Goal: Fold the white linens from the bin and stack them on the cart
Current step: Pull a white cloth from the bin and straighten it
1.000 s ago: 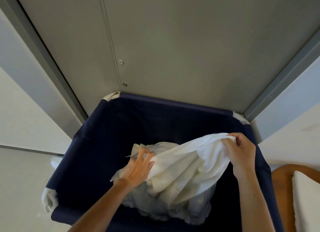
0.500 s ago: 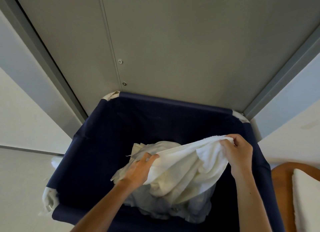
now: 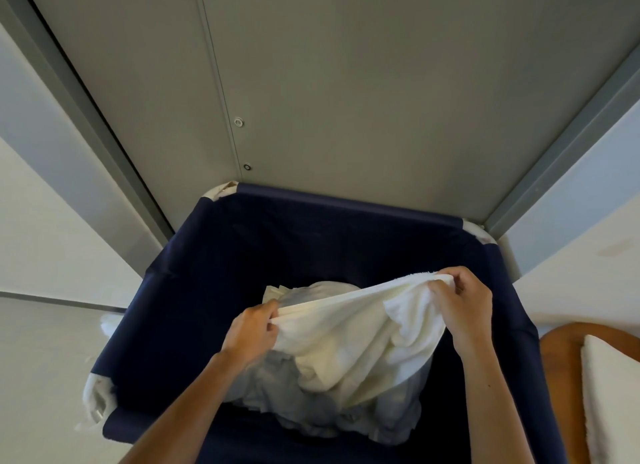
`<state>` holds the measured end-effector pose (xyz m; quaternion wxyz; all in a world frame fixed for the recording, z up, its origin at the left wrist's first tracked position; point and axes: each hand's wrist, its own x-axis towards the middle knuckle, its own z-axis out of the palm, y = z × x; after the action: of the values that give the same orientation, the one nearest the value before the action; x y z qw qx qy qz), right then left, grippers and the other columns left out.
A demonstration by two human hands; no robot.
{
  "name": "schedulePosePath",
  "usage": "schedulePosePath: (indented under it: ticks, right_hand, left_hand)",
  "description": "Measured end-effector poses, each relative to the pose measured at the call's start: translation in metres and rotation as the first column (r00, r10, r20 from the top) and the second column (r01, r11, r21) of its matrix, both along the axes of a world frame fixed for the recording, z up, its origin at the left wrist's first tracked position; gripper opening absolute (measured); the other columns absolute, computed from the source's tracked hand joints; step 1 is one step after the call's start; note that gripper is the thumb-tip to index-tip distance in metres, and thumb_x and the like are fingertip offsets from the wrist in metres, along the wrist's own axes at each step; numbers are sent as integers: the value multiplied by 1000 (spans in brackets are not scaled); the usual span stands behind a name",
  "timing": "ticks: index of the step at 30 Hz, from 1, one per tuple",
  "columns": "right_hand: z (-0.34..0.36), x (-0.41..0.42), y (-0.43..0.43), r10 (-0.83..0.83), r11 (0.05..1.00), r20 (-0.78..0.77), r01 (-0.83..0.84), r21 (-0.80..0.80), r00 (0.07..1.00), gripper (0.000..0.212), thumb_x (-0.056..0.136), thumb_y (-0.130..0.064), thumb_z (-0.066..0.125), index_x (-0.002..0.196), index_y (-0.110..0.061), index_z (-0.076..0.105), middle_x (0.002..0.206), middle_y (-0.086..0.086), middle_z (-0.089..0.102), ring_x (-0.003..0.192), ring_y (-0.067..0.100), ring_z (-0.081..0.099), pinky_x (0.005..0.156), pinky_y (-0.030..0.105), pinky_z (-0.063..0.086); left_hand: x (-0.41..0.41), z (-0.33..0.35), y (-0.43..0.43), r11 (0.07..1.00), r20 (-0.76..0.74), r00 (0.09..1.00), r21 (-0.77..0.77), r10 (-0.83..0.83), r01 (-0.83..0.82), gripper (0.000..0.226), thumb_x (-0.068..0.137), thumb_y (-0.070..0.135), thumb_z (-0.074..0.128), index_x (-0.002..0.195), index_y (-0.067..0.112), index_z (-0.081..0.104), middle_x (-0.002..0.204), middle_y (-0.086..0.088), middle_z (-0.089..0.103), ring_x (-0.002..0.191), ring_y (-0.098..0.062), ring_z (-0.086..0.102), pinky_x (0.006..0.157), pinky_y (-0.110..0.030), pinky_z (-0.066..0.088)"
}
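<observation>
A deep bin point(image 3: 194, 290) with dark blue cloth walls stands in the middle of the view, its far side against a grey panel point(image 3: 346, 82); a white rounded corner point(image 3: 95, 394) shows at the near left where the blue cloth ends. Inside the bin lies a crumpled pile of linens point(image 3: 311, 408), pale and slightly blue in the shade, heaped toward the near right.

Both hands reach down into the bin and hold one white towel point(image 3: 349, 335) above that pile. The left hand point(image 3: 254, 332) grips the towel's upper edge, fingers curled and thumb pinching the cloth; the right hand point(image 3: 462, 307) pinches the same edge farther right and a little farther away, fingers bent round a bunched corner. The edge runs taut between the two hands, rising from left to right; below it the towel sags in loose folds, and its lower part rests on the pile.

At the near right, just beside the bin, a wooden surface point(image 3: 561, 352) with a rounded rim carries a flat white cloth point(image 3: 609, 394); whether this is the cart I cannot tell. Two small round fittings point(image 3: 238, 122) sit on the panel beside a vertical seam, above the bin's far left corner.
</observation>
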<state>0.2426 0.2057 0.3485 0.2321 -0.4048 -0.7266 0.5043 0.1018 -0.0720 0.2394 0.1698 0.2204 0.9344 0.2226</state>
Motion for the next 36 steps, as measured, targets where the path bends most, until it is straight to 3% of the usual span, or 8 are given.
schedulePosePath:
  ticks: [9,14,17,20,26,30,33,36]
  right_hand:
    - [-8,4,1,37,999,43,-38,35,998,12,78,-6,60,80,-18,61,80,-2,65,74,15,59,63,27,46]
    - [-7,5,2,-13,997,70,8,73,997,12,81,-5,56,85,-15,60,84,-7,64,76,8,57,61,22,41]
    - [0,16,21,-181,977,48,174,121,982,10,87,-5,52,93,-11,56,88,-3,58,79,13,53,63,25,38]
    - [-2,27,37,-238,963,92,223,151,967,5,89,-3,50,91,-7,51,83,1,52,83,21,49,71,33,36]
    - [-30,27,32,-104,995,323,96,42,941,4,88,-4,49,90,-6,52,81,6,53,68,19,46,52,28,31]
    - [-49,23,25,68,997,485,-74,-8,872,24,80,4,45,63,-13,39,61,3,40,53,17,33,49,27,24]
    - [-54,19,18,138,990,594,-104,-91,793,16,82,2,44,68,-5,51,64,6,45,55,17,38,48,27,29]
    - [-57,14,13,205,978,645,-128,-164,736,23,82,0,48,63,-11,41,60,2,41,52,14,37,45,24,27]
  left_hand:
    - [-16,-9,-29,998,-19,998,-32,57,-58,28,93,31,61,70,20,50,73,6,51,64,-11,48,52,-18,32]
    - [-18,-5,-31,989,-8,991,-58,136,-136,28,95,20,56,70,18,44,74,1,51,65,-13,51,50,-19,33]
    - [-27,-1,-46,954,0,960,-108,280,-278,6,92,9,49,94,12,44,81,-7,57,73,-28,60,54,-32,41]
    - [-32,-5,-61,912,14,935,-223,355,-343,29,90,1,44,119,9,43,94,-12,60,75,-26,58,54,-32,44]
    - [-24,-7,-47,908,176,916,-289,362,-303,9,87,2,46,83,9,50,86,-7,55,70,-21,54,55,-28,39]
    - [-17,-17,-38,938,319,888,-218,331,-270,26,90,5,44,67,11,36,72,-4,45,57,-15,38,49,-26,29]
    - [-10,-20,-28,948,393,866,-200,308,-246,26,94,12,45,69,9,43,71,-3,45,58,-16,42,53,-28,36]
    - [-3,-17,-13,958,494,821,-135,286,-252,19,95,15,44,100,4,59,84,-5,51,73,-19,52,57,-28,48]
